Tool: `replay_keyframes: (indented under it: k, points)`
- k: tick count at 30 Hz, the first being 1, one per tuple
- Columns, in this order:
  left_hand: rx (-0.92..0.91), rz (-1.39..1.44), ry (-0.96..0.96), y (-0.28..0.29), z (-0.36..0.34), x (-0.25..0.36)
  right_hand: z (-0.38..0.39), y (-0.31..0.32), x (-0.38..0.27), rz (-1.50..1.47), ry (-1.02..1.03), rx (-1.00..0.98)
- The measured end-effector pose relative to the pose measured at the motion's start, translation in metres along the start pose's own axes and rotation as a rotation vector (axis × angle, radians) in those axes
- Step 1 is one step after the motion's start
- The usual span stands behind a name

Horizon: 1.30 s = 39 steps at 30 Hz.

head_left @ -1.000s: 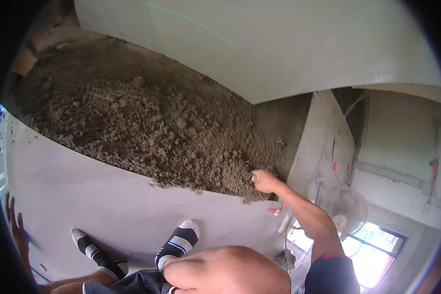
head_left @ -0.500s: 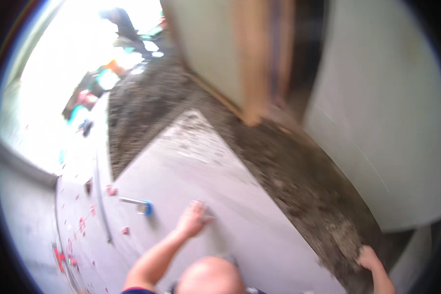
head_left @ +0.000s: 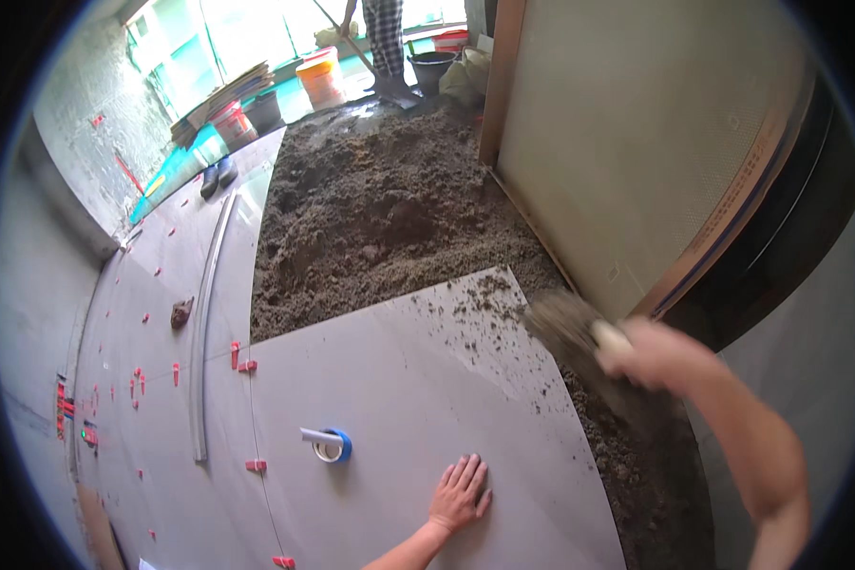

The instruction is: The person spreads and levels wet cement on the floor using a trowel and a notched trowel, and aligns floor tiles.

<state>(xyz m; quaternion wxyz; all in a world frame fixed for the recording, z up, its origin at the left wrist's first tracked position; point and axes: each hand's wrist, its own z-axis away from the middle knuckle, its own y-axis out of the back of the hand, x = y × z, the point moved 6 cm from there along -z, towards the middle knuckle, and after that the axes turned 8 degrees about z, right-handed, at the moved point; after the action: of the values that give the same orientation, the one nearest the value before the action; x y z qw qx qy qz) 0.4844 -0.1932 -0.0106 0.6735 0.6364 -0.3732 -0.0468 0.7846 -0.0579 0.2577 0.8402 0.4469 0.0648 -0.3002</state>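
Observation:
My left hand (head_left: 459, 494) lies flat, fingers spread, on a large light grey floor tile (head_left: 399, 380). My right hand (head_left: 660, 356) is wrapped round the pale handle of a trowel (head_left: 570, 323), whose broad grey-brown blade is smeared by motion. The trowel is over the tile's right edge, beside the strip of loose brown mortar (head_left: 636, 475). Crumbs of mortar (head_left: 480, 309) are scattered on the tile's far corner. A blue-sided roll with a white handle-like piece (head_left: 328, 445) stands on the tile, left of my left hand.
Red levelling clips (head_left: 247, 366) line the tile joints at left. A long metal straightedge (head_left: 209, 332) lies there. Ahead spreads a mortar bed (head_left: 380, 209); a person (head_left: 387, 43) stands beyond it near buckets (head_left: 321, 78). A leaning panel (head_left: 636, 142) bounds the right side.
The view has swung and steadied. My right hand has moved up and forward with the trowel, from low at the right to near the tile's far right edge. My left hand stays on the tile.

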Motion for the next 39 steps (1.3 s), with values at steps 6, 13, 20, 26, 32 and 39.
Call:
replay_keyframes:
  k: [6, 13, 20, 26, 32, 39]
  points:
    - [0.097, 0.107, -0.011, -0.006, 0.005, 0.005, -0.085, 0.072, -0.132, 0.902, 0.115, 0.083]
    - [0.121, 0.114, -0.005, -0.009, 0.010, -0.005, 0.009, -0.013, 0.129, 0.242, 0.098, 0.039]
    - [-0.005, -0.114, -0.086, -0.029, 0.004, -0.032, 0.242, -0.172, 0.410, -0.414, -0.489, -0.003]
    - [-0.024, -0.263, -0.077, -0.040, -0.009, -0.029, 0.489, -0.354, 0.599, -0.100, -1.085, 0.376]
    - [-0.050, -0.453, -0.164, -0.043, -0.008, -0.039, 0.582, -0.473, 0.674, -0.047, -1.450, 0.500]
    - [-0.083, -0.510, -0.131, -0.060, -0.008, -0.032, 0.470, -0.454, 0.650, -0.030, -1.091, 0.463]
